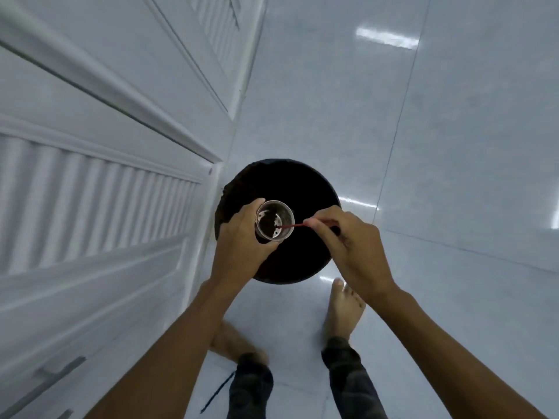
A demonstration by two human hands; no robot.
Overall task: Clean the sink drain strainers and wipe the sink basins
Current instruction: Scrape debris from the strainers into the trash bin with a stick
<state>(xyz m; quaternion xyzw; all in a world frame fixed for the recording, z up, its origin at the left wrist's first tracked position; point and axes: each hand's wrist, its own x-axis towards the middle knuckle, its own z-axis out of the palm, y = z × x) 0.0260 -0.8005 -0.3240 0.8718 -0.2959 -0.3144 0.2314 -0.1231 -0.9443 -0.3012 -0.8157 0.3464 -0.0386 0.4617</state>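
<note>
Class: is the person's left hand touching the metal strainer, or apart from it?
Touching. The head view shows the left hand curled round the strainer, holding it over the black bin.

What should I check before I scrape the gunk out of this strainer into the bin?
1. Strainer above the bin mouth: ok, it sits over the dark opening.
2. Left hand grip: ok, the fingers wrap the strainer's side.
3. Right hand on the red stick: ok, it pinches the stick and the tip reaches inside the strainer.
4. Strainer clean: not ok, dark bits lie on its bottom.
5. Bare foot out of the drop zone: ok, it is close to the bin but outside it.
6. Room left in the bin: cannot tell, the inside is black.
</note>
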